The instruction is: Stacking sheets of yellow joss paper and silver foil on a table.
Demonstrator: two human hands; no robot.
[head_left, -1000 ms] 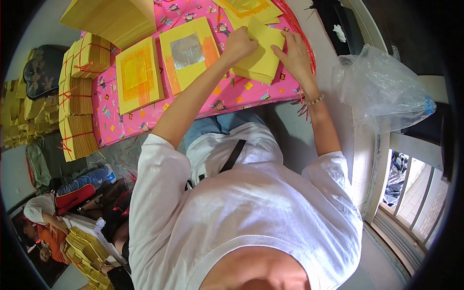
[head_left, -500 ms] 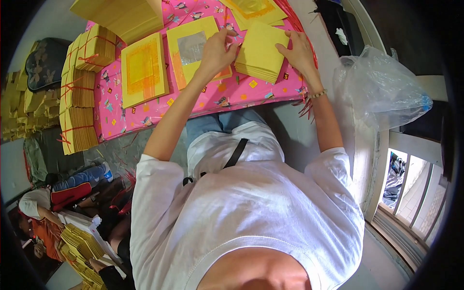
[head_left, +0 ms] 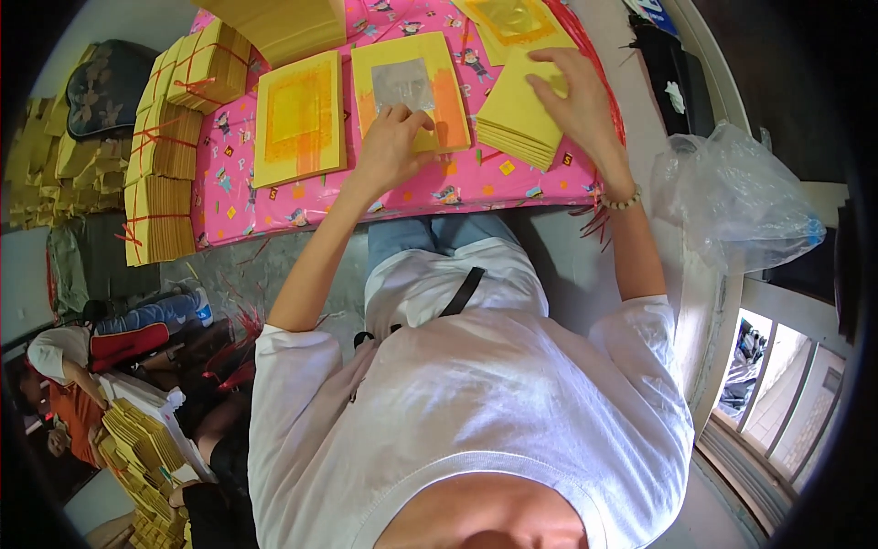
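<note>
My left hand [head_left: 391, 151] is over the near edge of a stack of yellow paper sheets [head_left: 450, 91]. Its slightly bent fingertips touch the silver square [head_left: 402, 84] on the top sheet, which also has orange printing. My right hand [head_left: 585, 102] rests at the right side of a smaller stack of folded yellow papers [head_left: 517, 119], thumb and fingers apart, nothing gripped. That folded stack sits tilted beside the silver-square sheets. Left of these lies another stack of yellow sheets [head_left: 300, 123] with an orange-bordered yellow square.
Red-tied bundles of yellow paper [head_left: 165, 151] line the left edge of the pink patterned tablecloth [head_left: 224, 215]. More printed sheets [head_left: 512, 20] lie far right. A clear plastic bag [head_left: 750, 201] hangs at right. Other people handle yellow paper piles [head_left: 151, 439] at lower left.
My left hand has moved away from the folded stack, onto the silver square. My right hand has shifted inward over the folded stack's right side. The whole view has shifted slightly.
</note>
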